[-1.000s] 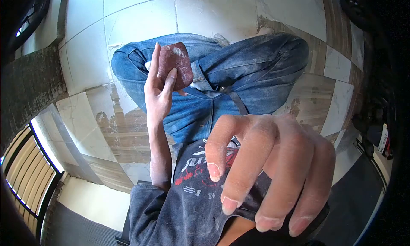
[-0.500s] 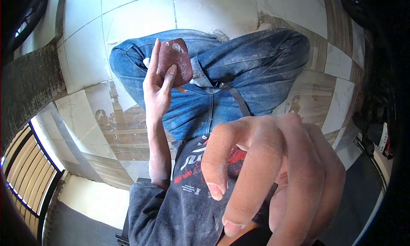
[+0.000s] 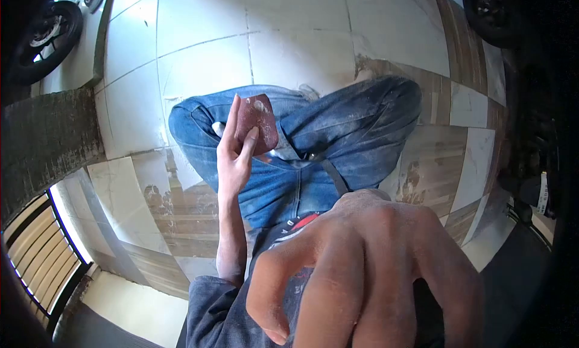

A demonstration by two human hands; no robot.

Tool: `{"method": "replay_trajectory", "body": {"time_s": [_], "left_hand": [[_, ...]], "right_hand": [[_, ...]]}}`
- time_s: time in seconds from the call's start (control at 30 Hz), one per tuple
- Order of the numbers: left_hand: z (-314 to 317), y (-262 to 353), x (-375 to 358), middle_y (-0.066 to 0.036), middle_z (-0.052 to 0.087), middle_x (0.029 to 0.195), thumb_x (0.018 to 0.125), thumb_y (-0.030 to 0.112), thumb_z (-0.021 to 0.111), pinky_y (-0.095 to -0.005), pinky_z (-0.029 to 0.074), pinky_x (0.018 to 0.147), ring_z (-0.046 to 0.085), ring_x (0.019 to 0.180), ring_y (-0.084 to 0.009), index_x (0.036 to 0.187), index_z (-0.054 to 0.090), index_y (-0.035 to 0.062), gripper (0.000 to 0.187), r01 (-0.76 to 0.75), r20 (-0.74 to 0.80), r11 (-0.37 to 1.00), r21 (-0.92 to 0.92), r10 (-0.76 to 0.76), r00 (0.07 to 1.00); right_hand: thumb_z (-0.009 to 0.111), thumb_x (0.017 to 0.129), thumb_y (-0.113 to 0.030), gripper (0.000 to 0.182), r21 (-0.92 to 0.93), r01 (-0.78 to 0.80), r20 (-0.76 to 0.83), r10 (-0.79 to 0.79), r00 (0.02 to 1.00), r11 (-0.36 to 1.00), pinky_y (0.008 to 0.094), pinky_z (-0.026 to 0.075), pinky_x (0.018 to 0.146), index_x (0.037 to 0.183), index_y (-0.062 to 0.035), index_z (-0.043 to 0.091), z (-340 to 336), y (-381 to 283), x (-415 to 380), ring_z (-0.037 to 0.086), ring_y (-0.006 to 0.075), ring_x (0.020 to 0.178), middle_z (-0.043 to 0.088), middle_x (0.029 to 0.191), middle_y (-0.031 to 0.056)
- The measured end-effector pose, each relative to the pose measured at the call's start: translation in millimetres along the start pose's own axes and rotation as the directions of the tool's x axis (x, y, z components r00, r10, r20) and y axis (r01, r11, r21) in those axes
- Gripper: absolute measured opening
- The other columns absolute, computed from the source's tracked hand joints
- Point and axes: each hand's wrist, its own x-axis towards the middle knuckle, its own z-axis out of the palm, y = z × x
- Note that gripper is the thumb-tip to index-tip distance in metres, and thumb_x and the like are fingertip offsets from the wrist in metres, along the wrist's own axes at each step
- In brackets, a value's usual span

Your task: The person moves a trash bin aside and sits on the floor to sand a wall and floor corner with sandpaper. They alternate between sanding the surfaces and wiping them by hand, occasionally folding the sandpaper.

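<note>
My left hand grips a reddish-brown piece of sandpaper, thumb across its face and fingers behind it. Pale dust and a whitish spot mark the sandpaper, which is above my lap. Close to the camera, my right hand is large in the lower view, its back dusted pale. The right fingers point down, loosely bent and apart, with some tips cut off by the frame's lower edge. Nothing shows between them. Under both hands are my crossed legs in dusty blue jeans.
I sit on a tiled floor with white and wood-look tiles. A wheel stands at upper left, another wheel at upper right. A rough dark ledge and a slatted gate are on the left.
The view has tilted, so my legs and left hand appear lower in it. My right hand has shifted left and down, closer to the camera. The left hand keeps its hold on the sandpaper.
</note>
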Motion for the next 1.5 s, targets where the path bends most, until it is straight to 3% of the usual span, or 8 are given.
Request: {"method": "replay_trajectory", "body": {"time_s": [0.17, 0.5, 0.57, 0.63, 0.8, 0.97, 1.23, 1.5], "left_hand": [[2.9, 9.6, 7.0, -0.019, 0.057, 0.121, 0.091, 0.000, 0.054, -0.0257, 0.057, 0.054, 0.065, 0.088, -0.0198, 0.150, 0.016, 0.0089, 0.071, -0.051, 0.009, 0.999, -0.005, 0.052, 0.999], [8.7, 34.4, 19.6, -0.019, 0.046, 0.135, 0.092, -0.005, 0.050, -0.0306, 0.052, 0.087, 0.058, 0.107, -0.0195, 0.151, 0.015, 0.0085, 0.070, -0.084, 0.053, 0.994, -0.070, 0.088, 0.995], [4.5, 43.5, 25.5, -0.019, 0.055, 0.125, 0.092, -0.005, 0.050, -0.0285, 0.054, 0.080, 0.062, 0.098, -0.0174, 0.151, 0.014, 0.0089, 0.071, -0.233, -0.011, 0.971, -0.054, 0.233, 0.972], [1.4, 65.5, 22.4, -0.013, 0.066, 0.097, 0.092, -0.003, 0.051, -0.0266, 0.053, 0.065, 0.062, 0.078, -0.0123, 0.152, 0.012, 0.0097, 0.072, -0.152, 0.083, 0.988, 0.016, 0.151, 0.985], [14.2, 87.9, 27.4, -0.012, 0.064, 0.079, 0.092, 0.002, 0.054, -0.0251, 0.048, 0.058, 0.058, 0.060, -0.0116, 0.150, 0.017, 0.0093, 0.069, -0.148, 0.225, 0.986, 0.074, 0.128, 0.966], [11.2, 84.9, 42.6, -0.011, 0.061, 0.113, 0.094, 0.003, 0.053, -0.0221, 0.050, 0.061, 0.059, 0.086, -0.0097, 0.140, 0.036, -0.0009, 0.048, -0.130, 0.298, 0.990, 0.060, 0.107, 0.949], [1.2, 72.3, 53.9, -0.008, 0.065, 0.111, 0.096, 0.003, 0.048, -0.0221, 0.053, 0.057, 0.062, 0.087, -0.0102, 0.129, 0.050, -0.0014, 0.033, -0.061, 0.239, 0.998, -0.015, 0.063, 0.969], [-2.3, 100.4, 50.4, -0.009, 0.072, 0.090, 0.091, 0.009, 0.060, -0.0244, 0.051, 0.060, 0.061, 0.073, -0.0073, 0.115, 0.065, 0.0015, 0.025, -0.223, 0.161, 0.915, 0.336, 0.177, 0.971]], "right_hand": [[0.055, 0.093, -0.012, 0.020, 0.025, 0.017, 0.083, -0.019, 0.996, 1.000, 0.0467, 0.047, 0.078, 0.112, -0.0139, 0.057, -1.8, 7.5, 7.8, 0.061, 0.0286, 0.091, 0.062, 0.103, 0.0096], [0.050, 0.096, -0.011, 0.024, -0.161, 0.021, 0.182, 0.008, 0.983, 0.987, 0.0461, 0.049, 0.079, 0.120, -0.0137, 0.055, -33.2, -1.7, 24.9, 0.061, 0.0291, 0.091, 0.061, 0.107, 0.0106], [0.049, 0.097, -0.011, 0.025, -0.403, 0.101, 0.088, -0.071, 0.994, 0.910, 0.0460, 0.049, 0.079, 0.122, -0.0137, 0.054, -61.6, 2.5, 20.7, 0.061, 0.0292, 0.091, 0.061, 0.108, 0.0108], [0.063, 0.091, -0.027, 0.065, -0.820, -0.295, -0.382, -0.087, 0.920, 0.490, 0.0372, 0.044, 0.094, 0.141, 0.0002, 0.031, -88.4, -8.7, 14.9, 0.053, 0.0284, 0.118, 0.048, 0.135, 0.0210], [0.073, 0.084, -0.023, 0.072, -0.292, -0.650, -0.632, 0.369, 0.682, 0.701, 0.0283, 0.046, 0.090, 0.140, -0.0017, 0.033, -105.3, 7.7, -6.0, 0.053, 0.0186, 0.116, 0.052, 0.131, 0.0145], [0.071, 0.087, -0.020, 0.034, -0.252, -0.855, -0.739, 0.480, 0.472, 0.453, 0.0275, 0.049, 0.083, 0.113, 0.0005, 0.061, -113.7, 11.1, -28.7, 0.060, 0.0120, 0.093, 0.066, 0.103, 0.0057], [0.063, 0.090, -0.007, 0.020, -0.490, -0.820, -0.768, 0.299, 0.567, 0.297, 0.0257, 0.048, 0.080, 0.108, -0.0001, 0.067, -127.6, 23.9, -31.0, 0.059, 0.0103, 0.090, 0.068, 0.098, 0.0046], [0.064, 0.091, -0.014, 0.021, -0.532, -0.812, -0.739, 0.336, 0.584, 0.241, 0.0257, 0.048, 0.080, 0.108, -0.0017, 0.067, -121.1, 14.3, -16.2, 0.060, 0.0087, 0.088, 0.069, 0.095, 0.0031]]}}
